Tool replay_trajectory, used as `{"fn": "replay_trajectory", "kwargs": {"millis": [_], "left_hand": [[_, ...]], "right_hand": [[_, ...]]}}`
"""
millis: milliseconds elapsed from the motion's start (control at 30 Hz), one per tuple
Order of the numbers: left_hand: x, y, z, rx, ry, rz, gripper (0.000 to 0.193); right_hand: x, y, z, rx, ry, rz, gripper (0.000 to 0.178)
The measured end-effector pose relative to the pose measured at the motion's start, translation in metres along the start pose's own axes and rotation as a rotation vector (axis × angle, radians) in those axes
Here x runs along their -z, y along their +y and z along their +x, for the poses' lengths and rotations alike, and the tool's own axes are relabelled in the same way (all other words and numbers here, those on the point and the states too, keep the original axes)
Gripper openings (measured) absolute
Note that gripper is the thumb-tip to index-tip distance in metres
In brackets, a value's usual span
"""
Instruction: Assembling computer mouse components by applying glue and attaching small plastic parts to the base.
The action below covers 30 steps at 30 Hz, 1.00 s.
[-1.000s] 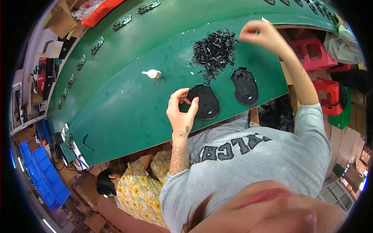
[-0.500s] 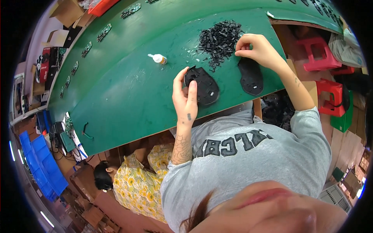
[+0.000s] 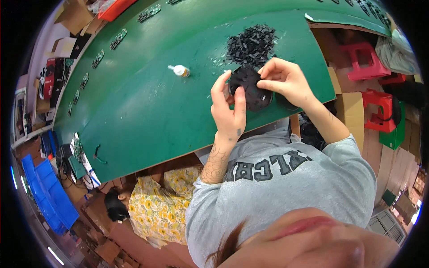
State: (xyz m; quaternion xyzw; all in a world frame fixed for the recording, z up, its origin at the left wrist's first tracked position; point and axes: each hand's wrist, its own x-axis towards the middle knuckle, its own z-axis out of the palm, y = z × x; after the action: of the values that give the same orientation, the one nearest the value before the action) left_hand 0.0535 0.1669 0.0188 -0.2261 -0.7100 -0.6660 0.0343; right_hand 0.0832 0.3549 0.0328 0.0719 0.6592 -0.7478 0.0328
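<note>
A black curved plastic shell point(image 3: 251, 91), with a small white patch near its lower right edge, is held just above the green table. My left hand point(image 3: 229, 109) grips its left side between thumb and fingers. At the upper right edge of the shell, my right hand point(image 3: 289, 84) is pinched closed; anything tiny between its fingertips is hidden. Beyond the shell lies a heap of small black pieces point(image 3: 251, 43). A second black shell point(image 3: 286, 103) rests on the table, mostly covered by my right hand.
On the green table point(image 3: 147, 116) a small white bottle point(image 3: 180, 70) with a narrow tip lies left of the heap. Several circuit boards point(image 3: 119, 39) line the far left edge. A person in yellow floral clothing point(image 3: 158, 205) is at lower left. Red stools point(image 3: 377, 111) stand at right.
My left hand has carried the shell right and slightly away from me. My right hand has come left from beside the heap to the shell, now covering much of the second shell.
</note>
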Motion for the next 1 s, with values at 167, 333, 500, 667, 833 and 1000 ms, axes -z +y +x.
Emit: {"fn": "replay_trajectory", "kwargs": {"millis": [167,333,500,667,833,1000], "left_hand": [[-0.002,0.006,0.006,0.051,-0.116,-0.083,0.048],[-0.018,0.000,0.012,-0.115,-0.401,0.424,0.062],[-0.049,-0.004,-0.006,-0.416,-0.596,0.644,0.054],[-0.030,-0.001,-0.021,-0.411,-0.551,0.690,0.037],[-0.008,-0.009,-0.028,-0.328,-0.344,0.613,0.036],[-0.025,-0.010,-0.016,-0.201,-0.260,0.732,0.042]], "right_hand": [[0.015,-0.002,0.005,-0.098,-0.081,0.275,0.023],[0.082,-0.025,0.054,0.143,0.157,-0.002,0.027],[0.220,-0.014,0.203,0.349,0.647,-0.463,0.025],[0.263,0.003,0.254,0.278,0.859,-0.917,0.034],[0.251,-0.002,0.244,0.419,0.879,-1.091,0.037],[0.233,-0.025,0.202,0.527,0.759,-1.204,0.032]]}}
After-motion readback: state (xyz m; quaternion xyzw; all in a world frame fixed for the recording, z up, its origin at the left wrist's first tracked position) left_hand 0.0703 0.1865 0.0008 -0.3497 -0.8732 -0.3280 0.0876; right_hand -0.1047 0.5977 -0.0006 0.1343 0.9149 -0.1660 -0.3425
